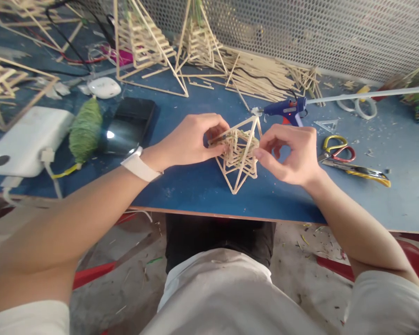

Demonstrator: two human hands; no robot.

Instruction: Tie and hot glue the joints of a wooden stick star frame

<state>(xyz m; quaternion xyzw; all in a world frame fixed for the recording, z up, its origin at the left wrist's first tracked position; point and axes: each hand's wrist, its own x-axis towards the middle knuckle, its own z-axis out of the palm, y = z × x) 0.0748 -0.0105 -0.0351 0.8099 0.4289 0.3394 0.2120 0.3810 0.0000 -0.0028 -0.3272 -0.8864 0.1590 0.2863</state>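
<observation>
A small pyramid-like frame of thin wooden sticks, with stacked sticks inside, stands between my hands near the table's front edge. My left hand is closed on its left side, thumb in front and fingers behind. At its right side, my right hand has thumb and forefinger pinched at the stick ends; the exact spot is partly hidden by the fingertips. Just behind the frame's top corner lies a blue hot glue gun, its nozzle pointing left, a long white glue stick coming out of its back.
Larger stick frames and loose sticks lie along the perforated metal screen. Scissors, a utility knife and tape rolls are right; a phone, green yarn and power bank left.
</observation>
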